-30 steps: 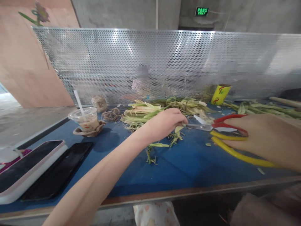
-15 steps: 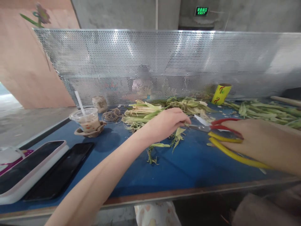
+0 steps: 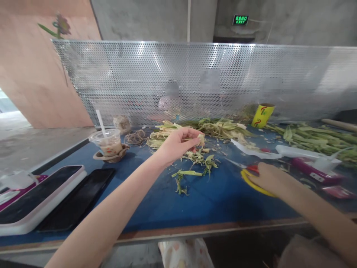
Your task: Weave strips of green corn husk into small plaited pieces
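Note:
My left hand (image 3: 178, 143) pinches a small pale-green plant piece (image 3: 200, 139) between thumb and fingertips, above the blue tabletop (image 3: 217, 201). Lower and to the right, my right hand (image 3: 264, 176) is closed round the scissors (image 3: 255, 185), which have one red and one yellow handle. Their blades point left and lie apart from the plant piece. Beneath my left hand are cut leafy scraps (image 3: 195, 158) and a short green stem (image 3: 189, 173). Behind it lies a bundle of pale stalks (image 3: 161, 134).
On the left stand an iced drink cup (image 3: 107, 143), twine (image 3: 136, 137) and two phones (image 3: 78, 201). Further back are a yellow roll (image 3: 263, 116) and green leaves (image 3: 312, 137). A purple-and-white device (image 3: 315, 169) lies right. A perforated metal screen (image 3: 125, 74) bounds the far edge.
My left hand has moved left, away from the scissors' tips, with the plant piece now showing in its fingers. My right hand and the scissors have drawn back slightly, uncovering the purple device.

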`<state>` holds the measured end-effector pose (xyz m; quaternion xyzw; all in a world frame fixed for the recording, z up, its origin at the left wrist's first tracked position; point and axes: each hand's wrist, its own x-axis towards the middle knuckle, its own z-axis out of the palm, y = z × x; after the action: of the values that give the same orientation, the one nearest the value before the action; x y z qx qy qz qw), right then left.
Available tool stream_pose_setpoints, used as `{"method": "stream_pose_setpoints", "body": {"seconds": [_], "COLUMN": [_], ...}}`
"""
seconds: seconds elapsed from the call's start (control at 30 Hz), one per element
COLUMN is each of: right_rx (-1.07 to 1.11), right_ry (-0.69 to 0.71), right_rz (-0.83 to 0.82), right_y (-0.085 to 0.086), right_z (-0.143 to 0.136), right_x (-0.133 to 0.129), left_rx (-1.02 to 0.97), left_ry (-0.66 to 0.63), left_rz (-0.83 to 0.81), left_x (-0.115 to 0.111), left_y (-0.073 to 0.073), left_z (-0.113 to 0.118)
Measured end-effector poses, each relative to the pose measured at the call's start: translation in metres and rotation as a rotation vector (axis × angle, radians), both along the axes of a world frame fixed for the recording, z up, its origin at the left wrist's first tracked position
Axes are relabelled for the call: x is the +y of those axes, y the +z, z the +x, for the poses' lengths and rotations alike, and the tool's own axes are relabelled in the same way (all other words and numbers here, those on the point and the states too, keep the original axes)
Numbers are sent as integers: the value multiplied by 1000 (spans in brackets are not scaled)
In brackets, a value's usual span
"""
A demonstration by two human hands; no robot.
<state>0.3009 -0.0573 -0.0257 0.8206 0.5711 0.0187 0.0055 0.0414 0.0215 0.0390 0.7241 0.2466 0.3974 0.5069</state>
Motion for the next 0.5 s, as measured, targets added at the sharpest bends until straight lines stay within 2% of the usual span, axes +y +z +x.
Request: {"method": "stream_pose_setpoints", "body": {"seconds": [0.1,0.2,0.27,0.4,0.5], "right_rx": [-4,-43,-61,-41,-28], "right_ry": [47,136,243,500,590], "right_rz": [11,62,123,204,247], "right_y": [-7,-3,3,5,-2], "right_z": [-9,-19,-28,-46,-55], "right_x": [12,27,41,69,82], "left_rx": [-78,-139,-161,-173,-160], "left_ry": [10,1,-17,2,22], "left_rz": [-159,-280,-339,-368,-338], "left_x": [-5,-7,-5,1,2], "left_y": [-4,-11,-17,-31,-37], "left_z": [-11,-19,-23,-30,-37]}}
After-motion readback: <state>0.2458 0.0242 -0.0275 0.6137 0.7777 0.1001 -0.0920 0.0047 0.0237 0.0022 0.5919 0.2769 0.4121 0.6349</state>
